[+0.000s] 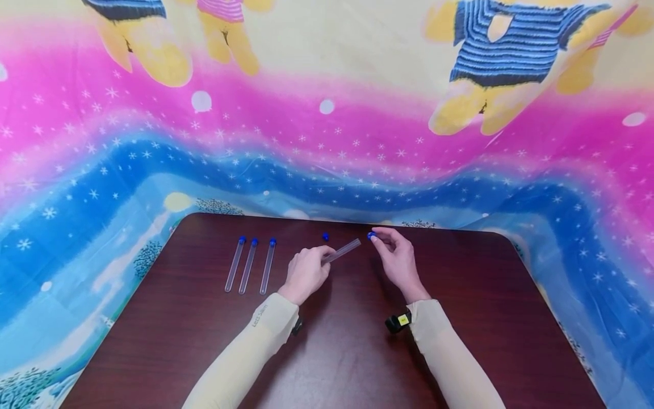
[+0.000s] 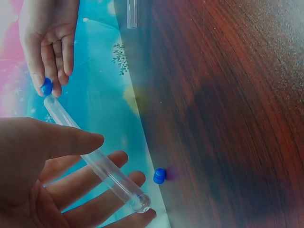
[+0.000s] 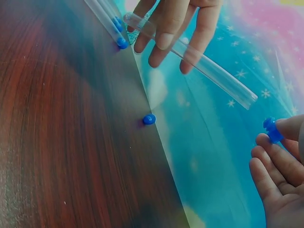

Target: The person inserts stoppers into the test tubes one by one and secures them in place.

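Left hand [image 1: 306, 274]: fingers pinching an uncapped clear test tube [image 1: 343, 250]. Right hand [image 1: 400, 264]: fingers pinching a blue stopper [image 1: 371, 235], near the tube's open end, not touching it. Loose blue stopper [image 1: 326, 236] on the tabletop [image 1: 347, 352], just beyond the left fingers. Three blue-capped test tubes [image 1: 248, 267] lie side by side, left of those fingers. Patterned cloth [image 1: 327, 142] hangs beyond all fingers.

The head view, farthest off, looks forward and down over the table [image 1: 347, 363] to the cloth [image 1: 327, 139]; the left wrist view looks closely past the left hand [image 1: 308, 272] to the right hand [image 1: 399, 261]; the right wrist view, also near, faces back; both share the tube [image 2: 116, 180].
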Demonstrator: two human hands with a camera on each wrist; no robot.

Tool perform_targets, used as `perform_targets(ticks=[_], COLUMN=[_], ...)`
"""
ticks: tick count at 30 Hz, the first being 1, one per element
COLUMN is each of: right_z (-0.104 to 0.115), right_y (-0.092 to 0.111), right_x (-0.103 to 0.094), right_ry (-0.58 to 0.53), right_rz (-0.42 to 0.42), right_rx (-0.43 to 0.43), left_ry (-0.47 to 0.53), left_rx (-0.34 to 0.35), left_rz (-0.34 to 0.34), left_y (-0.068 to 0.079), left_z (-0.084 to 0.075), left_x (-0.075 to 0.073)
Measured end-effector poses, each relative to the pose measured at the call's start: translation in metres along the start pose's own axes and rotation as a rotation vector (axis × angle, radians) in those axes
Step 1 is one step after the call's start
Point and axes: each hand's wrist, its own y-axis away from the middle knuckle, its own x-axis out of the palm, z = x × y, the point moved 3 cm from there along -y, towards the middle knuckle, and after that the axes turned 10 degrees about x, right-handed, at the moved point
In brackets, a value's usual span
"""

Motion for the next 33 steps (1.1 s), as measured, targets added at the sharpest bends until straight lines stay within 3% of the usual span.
perform_targets(ticks=[6, 21, 33], right_z=[-0.031, -0.030, -0.031], right_y=[-0.011, -0.009, -0.004], right_x=[0.007, 0.013, 0.022], right_ry=[-0.024, -0.006, -0.097], right_rz=[0.002, 0.018, -0.066], right_rx=[-0.019, 0.004, 0.010], left_ry=[-0.016, -0.006, 0.032], left_rx=[-0.005, 0.002, 0.013], left_rz=[0.000, -0.007, -0.024], left_y=[-0.001, 0.000, 0.001], left_z=[-0.002, -0.005, -0.004], left_x=[0.000, -0.001, 0.004])
